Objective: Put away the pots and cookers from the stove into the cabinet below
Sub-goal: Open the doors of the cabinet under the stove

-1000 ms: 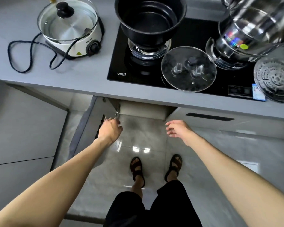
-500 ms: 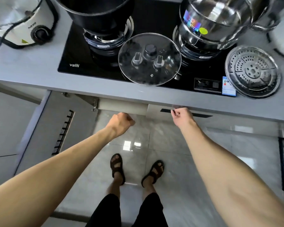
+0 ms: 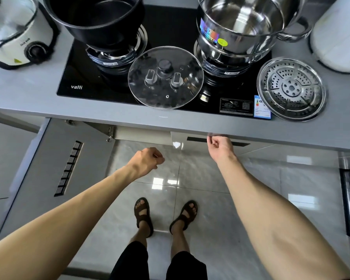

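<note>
A black pot and a stainless steel pot stand on the burners of the black stove. A glass lid lies over the stove knobs. A perforated steel steamer tray rests on the counter to the right. A white electric cooker with a black cord is at the far left. Below the counter, my right hand grips the top edge of the right cabinet door. My left hand hangs loosely curled in front of the opening and holds nothing.
The left cabinet door, with a vent slot, is swung wide open to the left. A white appliance sits at the counter's far right. My sandalled feet stand on the glossy tiled floor. The grey counter edge overhangs the cabinet.
My left hand has come away from the opened left door and curled. My right hand has reached up to the right door's top edge. The view has shifted right.
</note>
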{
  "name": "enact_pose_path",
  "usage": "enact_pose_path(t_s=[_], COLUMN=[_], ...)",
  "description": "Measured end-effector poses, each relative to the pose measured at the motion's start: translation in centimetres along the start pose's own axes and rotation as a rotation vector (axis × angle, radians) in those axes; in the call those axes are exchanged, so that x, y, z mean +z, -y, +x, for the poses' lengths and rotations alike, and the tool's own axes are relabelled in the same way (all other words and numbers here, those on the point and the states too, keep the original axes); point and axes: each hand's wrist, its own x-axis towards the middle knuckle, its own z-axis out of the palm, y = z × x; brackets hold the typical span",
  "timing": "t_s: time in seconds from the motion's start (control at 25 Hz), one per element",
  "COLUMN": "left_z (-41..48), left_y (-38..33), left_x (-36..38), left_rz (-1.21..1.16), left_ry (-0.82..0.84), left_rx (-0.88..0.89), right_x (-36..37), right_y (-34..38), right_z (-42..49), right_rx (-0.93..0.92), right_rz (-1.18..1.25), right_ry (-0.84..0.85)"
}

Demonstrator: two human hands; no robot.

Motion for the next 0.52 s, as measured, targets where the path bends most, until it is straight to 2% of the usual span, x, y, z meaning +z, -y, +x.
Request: enact_pose_path(t_s=[0.04, 0.16, 0.28, 0.4, 0.52], left_z=[0.0, 0.0, -0.4, -1.0, -1.4], left_y=[-0.2, -1.5, -3.9, -7.1, -9.6], left_x=[0.1, 0.6, 1.5, 3.1, 5.2], left_rz=[0.001, 0.045, 0.106, 0.16, 0.2], left_ry=[-0.002, 0.033, 0.087, 0.13, 0.177], left_rx=[0.002, 0.013, 0.041, 0.095, 0.157], right_x=[-0.3, -2.6, -7.1, -12.3, -17.5], right_y=[-0.3, -0.9, -1.9, -1.7, -1.3], right_z=[0.0, -0.7, -2.5, -3.8, -4.4], right_rx=[0.103, 0.069, 0.053, -0.053, -0.128], right_rz=[0.214, 0.128, -0.063, -0.477, -0.689], right_ry=[0.008, 0.015, 0.001, -0.102, -0.211])
